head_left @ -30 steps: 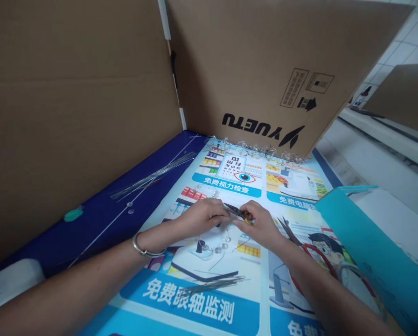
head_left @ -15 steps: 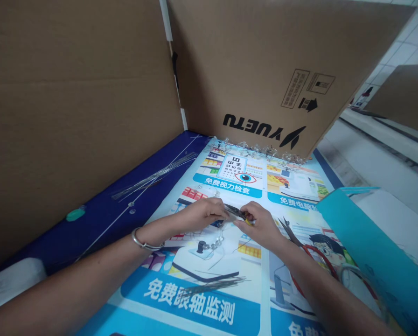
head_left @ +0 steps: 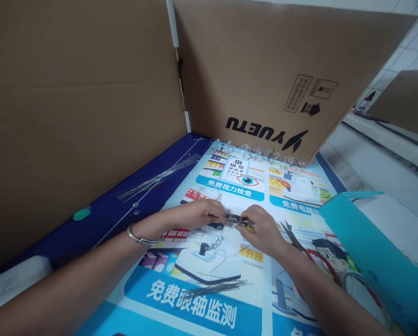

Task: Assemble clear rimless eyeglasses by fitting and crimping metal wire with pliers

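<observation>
Pliers [head_left: 241, 221]: sit over the printed sheet [head_left: 267, 280], gripped by the right hand [head_left: 264, 231] and pointing at the left hand [head_left: 206, 213], itself closed in a pinch, cannot tell on what, just above clear beads [head_left: 216, 242].

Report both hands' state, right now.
Left hand: closed in a pinch by the tips of the yellow-handled pliers; what it holds cannot be told.
Right hand: closed, holding the yellow-handled pliers.
</observation>
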`<state>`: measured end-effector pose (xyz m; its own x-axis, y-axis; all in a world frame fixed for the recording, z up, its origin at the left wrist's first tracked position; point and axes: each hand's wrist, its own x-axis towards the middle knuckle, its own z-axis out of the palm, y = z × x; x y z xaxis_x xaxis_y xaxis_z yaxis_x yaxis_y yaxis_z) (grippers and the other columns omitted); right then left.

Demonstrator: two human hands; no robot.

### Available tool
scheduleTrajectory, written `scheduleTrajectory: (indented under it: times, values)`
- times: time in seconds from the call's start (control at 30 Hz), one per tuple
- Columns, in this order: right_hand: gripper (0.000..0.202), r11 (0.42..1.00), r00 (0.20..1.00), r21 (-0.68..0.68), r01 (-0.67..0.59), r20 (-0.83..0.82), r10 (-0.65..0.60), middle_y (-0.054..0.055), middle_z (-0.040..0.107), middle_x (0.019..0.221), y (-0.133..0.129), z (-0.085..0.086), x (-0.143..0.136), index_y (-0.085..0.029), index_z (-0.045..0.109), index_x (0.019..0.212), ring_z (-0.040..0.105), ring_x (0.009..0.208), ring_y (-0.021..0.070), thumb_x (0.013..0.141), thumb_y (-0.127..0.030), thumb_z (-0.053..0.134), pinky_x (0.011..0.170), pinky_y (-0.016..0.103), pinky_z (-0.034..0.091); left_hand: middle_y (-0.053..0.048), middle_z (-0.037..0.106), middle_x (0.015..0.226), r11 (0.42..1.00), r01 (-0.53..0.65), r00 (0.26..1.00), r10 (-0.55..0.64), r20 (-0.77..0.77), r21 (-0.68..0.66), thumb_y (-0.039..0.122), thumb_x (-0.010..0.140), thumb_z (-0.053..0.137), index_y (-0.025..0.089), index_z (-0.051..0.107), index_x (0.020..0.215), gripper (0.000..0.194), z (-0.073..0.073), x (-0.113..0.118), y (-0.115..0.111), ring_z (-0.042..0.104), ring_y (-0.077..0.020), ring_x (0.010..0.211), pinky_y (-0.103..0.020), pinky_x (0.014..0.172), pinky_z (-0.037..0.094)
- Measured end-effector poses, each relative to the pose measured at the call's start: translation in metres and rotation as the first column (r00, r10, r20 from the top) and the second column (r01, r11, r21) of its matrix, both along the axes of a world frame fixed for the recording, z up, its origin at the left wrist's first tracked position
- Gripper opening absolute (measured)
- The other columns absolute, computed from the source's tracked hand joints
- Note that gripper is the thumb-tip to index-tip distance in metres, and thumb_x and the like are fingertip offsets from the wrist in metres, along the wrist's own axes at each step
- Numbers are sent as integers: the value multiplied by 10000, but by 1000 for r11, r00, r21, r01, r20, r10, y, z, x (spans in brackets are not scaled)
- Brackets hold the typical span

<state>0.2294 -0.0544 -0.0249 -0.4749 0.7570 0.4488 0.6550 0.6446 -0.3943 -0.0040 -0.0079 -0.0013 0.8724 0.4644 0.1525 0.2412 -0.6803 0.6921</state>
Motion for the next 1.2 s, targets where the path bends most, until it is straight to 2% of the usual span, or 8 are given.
scheduleTrajectory:
  times: [0.07, 0.17, 0.3, 0.43, 0.53, 0.7, 0.93, 1.2]
  values:
    - [129, 997, 997, 79, -23, 78, 16, 49, 534, 834, -2, 1, 0, -192, 539, 880, 471, 827, 171, 770, -258, 530, 738, 315, 381, -35, 627, 861, 1000, -1, 1000, 1, -9, 23, 127, 834, 438, 173, 637, 882, 210, 3, 0, -1, 548, -120, 826, -223, 764, 413]
    - [143, 983, 961, 162, -88, 272, 41, 44, 537, 811, -7, 5, -2, -193, 557, 908, 462, 795, 169, 776, -224, 511, 710, 317, 358, -33, 632, 872, 999, -3, 1000, 4, -19, 41, 104, 827, 433, 176, 636, 883, 222, 7, 1, -3, 549, -121, 837, -230, 777, 414]
    - [177, 942, 838, 263, -210, 544, 35, 41, 528, 748, -16, 18, -7, -182, 553, 960, 440, 721, 164, 814, -156, 456, 632, 321, 313, -38, 639, 883, 997, -11, 1000, 13, -26, 76, 112, 822, 455, 182, 635, 910, 212, 9, 1, -4, 551, -126, 845, -235, 786, 412]
    - [192, 915, 731, 295, -275, 682, 0, 61, 534, 815, -23, 32, -12, -151, 539, 990, 430, 737, 177, 826, -128, 443, 620, 338, 290, -31, 635, 858, 992, 12, 998, -4, -66, 127, 81, 808, 453, 183, 635, 878, 220, 9, 1, -5, 548, -128, 831, -225, 769, 406]
    - [176, 917, 706, 282, -282, 708, -1, 58, 524, 792, -22, 35, -13, -147, 541, 972, 420, 728, 177, 829, -128, 440, 610, 340, 277, -26, 625, 857, 985, 13, 996, 3, -94, 172, 48, 790, 445, 191, 628, 866, 244, 13, 1, -6, 538, -133, 837, -221, 765, 397]
    - [148, 919, 714, 272, -284, 700, 14, 45, 509, 754, -18, 30, -10, -154, 548, 937, 411, 709, 169, 834, -140, 443, 606, 337, 266, -31, 606, 866, 980, 33, 987, -1, -163, 196, 31, 786, 398, 180, 590, 826, 246, 21, 0, -10, 513, -148, 856, -233, 762, 389]
    - [113, 924, 749, 251, -288, 661, 54, 35, 494, 709, -16, 27, -8, -168, 550, 838, 411, 705, 163, 828, -132, 443, 614, 325, 258, -26, 582, 811, 992, 110, 983, -98, -157, 66, 90, 792, 410, 170, 542, 779, 155, 22, 1, -9, 513, -139, 764, -233, 729, 400]
    - [137, 917, 770, 241, -317, 631, 100, 37, 492, 687, -12, 25, -5, -172, 553, 797, 412, 694, 156, 834, -129, 428, 612, 313, 247, -4, 603, 772, 988, 108, 990, -117, -78, -109, 112, 790, 413, 178, 572, 822, 175, 13, -1, -6, 522, -125, 689, -216, 674, 404]
